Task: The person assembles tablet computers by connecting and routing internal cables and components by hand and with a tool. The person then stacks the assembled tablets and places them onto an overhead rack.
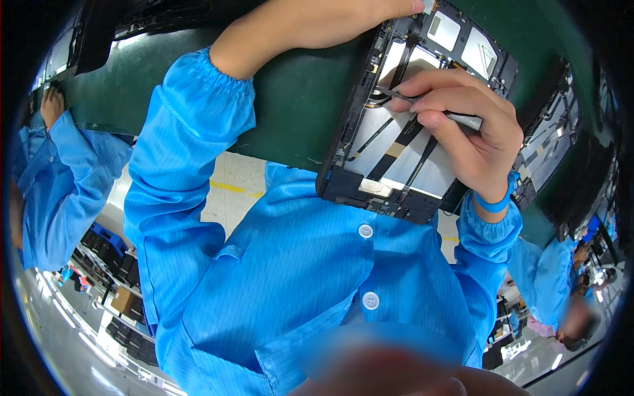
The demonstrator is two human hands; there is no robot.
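Observation:
An opened tablet-like device (370, 135) lies at the table's near edge, with a black frame, silver panels and dark flat cables (396, 150) exposed. Pinched in my right hand (485, 125) are grey metal tweezers (464, 121). Their thin tips point left, close to a short black cable by the device's left edge. My left hand (330, 20) reaches across to the far edge of the device, where a fingertip meets a small whitish piece (429, 6). Most of its fingers lie beyond the picture's upper edge. A blue band (494, 203) circles my right wrist.
The device rests on a dark green table (290, 99). More opened devices (548, 138) stand at the right, and dark panels (86, 33) at the far left. A co-worker's hand (53, 105) rests on the table at left; another person (545, 277) is at right.

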